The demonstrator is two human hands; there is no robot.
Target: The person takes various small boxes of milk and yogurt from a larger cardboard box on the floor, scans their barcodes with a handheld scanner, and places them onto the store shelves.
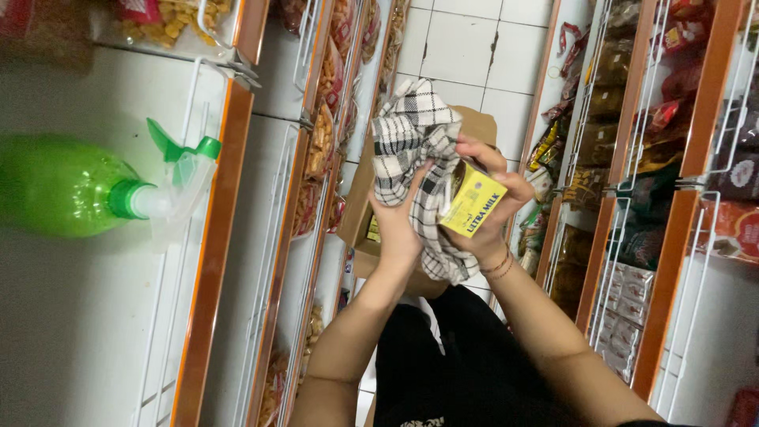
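Two white shelf racks with orange edges (212,261) flanked the aisle. Between them, the black-and-white checked cloth (411,134) hung lengthwise, bunched in the left hand (395,225). The right hand (494,209) clasped a small yellow carton (473,204), long axis tilted, top pointing upper-right.

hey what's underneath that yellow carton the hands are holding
Below the yellow carton hangs the checked cloth, gripped by the left hand; the right hand holds the carton. Beneath them sits an open cardboard box on the tiled floor. Most of its contents are hidden.
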